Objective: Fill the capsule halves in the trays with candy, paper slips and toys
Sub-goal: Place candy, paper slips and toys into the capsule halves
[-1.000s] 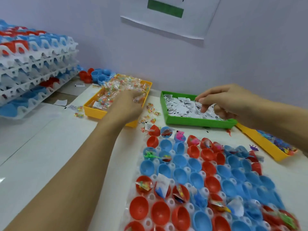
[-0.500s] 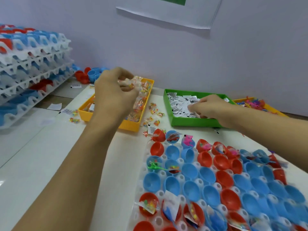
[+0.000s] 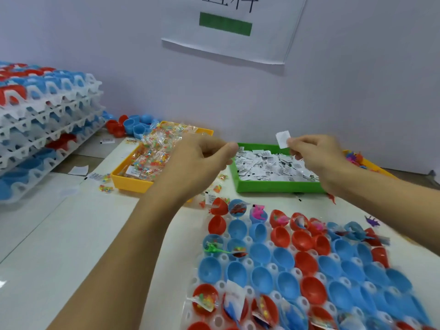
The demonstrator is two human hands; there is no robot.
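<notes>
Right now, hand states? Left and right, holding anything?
Left hand: fingers curled, thumb pinched against them; whether it holds anything cannot be told.
Right hand: pinching a small white paper slip above the green plastic tray.

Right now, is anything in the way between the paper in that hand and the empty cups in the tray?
Nothing visible. The right hand pinches the paper slip above the green bin, with open air down to the empty capsule halves.
</notes>
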